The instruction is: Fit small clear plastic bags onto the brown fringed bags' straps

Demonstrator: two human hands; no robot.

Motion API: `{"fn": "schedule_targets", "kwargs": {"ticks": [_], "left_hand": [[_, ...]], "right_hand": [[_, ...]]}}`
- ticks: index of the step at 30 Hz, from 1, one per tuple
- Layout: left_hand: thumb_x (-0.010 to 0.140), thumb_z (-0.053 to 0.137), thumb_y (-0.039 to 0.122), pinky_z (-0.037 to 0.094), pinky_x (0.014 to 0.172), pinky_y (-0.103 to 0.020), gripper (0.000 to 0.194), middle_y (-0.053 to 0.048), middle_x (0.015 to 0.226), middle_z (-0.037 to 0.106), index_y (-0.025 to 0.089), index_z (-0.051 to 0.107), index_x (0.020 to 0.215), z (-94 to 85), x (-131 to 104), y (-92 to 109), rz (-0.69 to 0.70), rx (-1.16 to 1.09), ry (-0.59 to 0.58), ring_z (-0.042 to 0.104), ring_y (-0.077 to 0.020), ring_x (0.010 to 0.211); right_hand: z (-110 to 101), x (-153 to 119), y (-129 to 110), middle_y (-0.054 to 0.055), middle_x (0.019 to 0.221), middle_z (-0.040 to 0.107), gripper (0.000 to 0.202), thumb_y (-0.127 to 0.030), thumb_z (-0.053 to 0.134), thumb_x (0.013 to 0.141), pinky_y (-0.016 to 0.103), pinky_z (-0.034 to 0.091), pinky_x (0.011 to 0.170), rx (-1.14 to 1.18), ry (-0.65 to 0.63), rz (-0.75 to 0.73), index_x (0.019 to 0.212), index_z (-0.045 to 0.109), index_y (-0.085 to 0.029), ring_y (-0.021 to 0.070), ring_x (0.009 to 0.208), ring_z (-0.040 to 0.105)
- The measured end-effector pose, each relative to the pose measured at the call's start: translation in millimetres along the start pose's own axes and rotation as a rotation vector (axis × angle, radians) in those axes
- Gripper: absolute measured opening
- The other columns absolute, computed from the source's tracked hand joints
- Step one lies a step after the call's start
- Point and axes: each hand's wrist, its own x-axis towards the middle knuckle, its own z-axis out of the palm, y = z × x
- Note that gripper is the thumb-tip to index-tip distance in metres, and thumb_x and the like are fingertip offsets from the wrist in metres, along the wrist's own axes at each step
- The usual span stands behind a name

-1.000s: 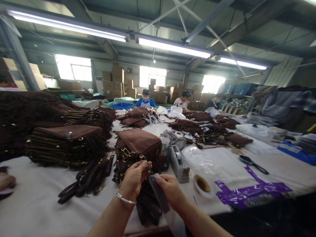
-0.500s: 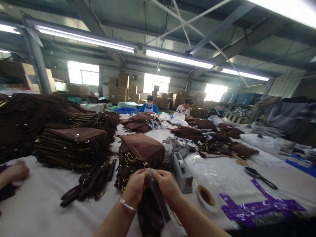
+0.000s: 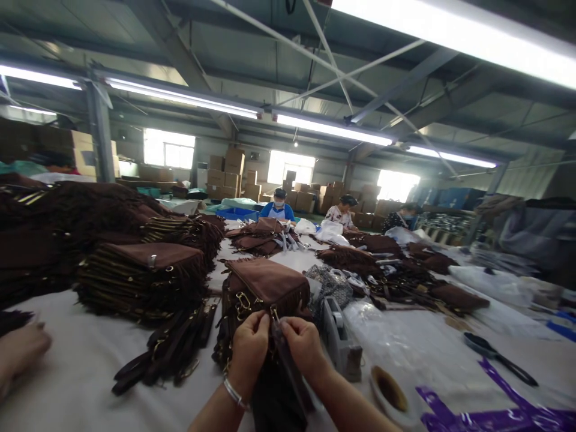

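Pinching strap (image 3: 292, 377), right fingers (image 3: 294, 328) near bag (image 3: 270, 279) edge, open cloth (image 3: 76, 372) leftward

Tube lights (image 3: 333, 129) glare white overhead and the windows (image 3: 168, 148) are blown out. The tabletop (image 3: 72, 366) is dimmer, with soft shadows; the edges look stretched and blurred.

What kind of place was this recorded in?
Probably a bag factory's finishing or packing floor: stacked brown fringed bags, a tape dispenser on the worktable, and piled cardboard boxes behind.
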Motion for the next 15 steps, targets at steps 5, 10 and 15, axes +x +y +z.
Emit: {"fn": "schedule_targets", "kwargs": {"ticks": [5, 10, 15], "left_hand": [[0.074, 0.070, 0.035, 0.052, 0.071, -0.029, 0.031, -0.008, 0.089, 0.075, 0.016, 0.071, 0.098, 0.6, -2.8, 0.5, -0.069, -0.133, -0.049, 0.068, -0.0230, 0.083], [0.073, 0.073, 0.038, 0.054, 0.076, -0.031, 0.037, -0.008, 0.095, 0.075, 0.017, 0.070, 0.102, -1.4, -4.1, -3.7, -0.144, -0.334, -0.105, 0.068, -0.0216, 0.084], [0.074, 0.071, 0.042, 0.053, 0.076, -0.030, 0.037, -0.008, 0.093, 0.075, 0.016, 0.072, 0.100, -1.0, -3.3, -10.2, -0.108, -0.308, -0.127, 0.068, -0.0221, 0.085]], "right_hand": [[-3.9, 4.0, -9.7, 0.006, 0.085, 0.072, 0.041, -0.028, 0.054, 0.086, 0.029, 0.052, 0.074, -0.148, -0.002, -0.183, 0.124, 0.061, -0.015, 0.0187, 0.073, 0.064], [-9.6, 7.0, -19.3, 0.010, 0.114, 0.069, 0.038, -0.018, 0.048, 0.088, 0.034, 0.049, 0.095, -0.233, -0.141, -0.413, 0.123, 0.063, -0.019, 0.0226, 0.103, 0.065], [-13.1, 10.2, -20.4, 0.012, 0.111, 0.070, 0.038, -0.015, 0.046, 0.088, 0.034, 0.050, 0.093, -0.301, -0.173, -0.466, 0.123, 0.063, -0.017, 0.0223, 0.103, 0.066]]}}
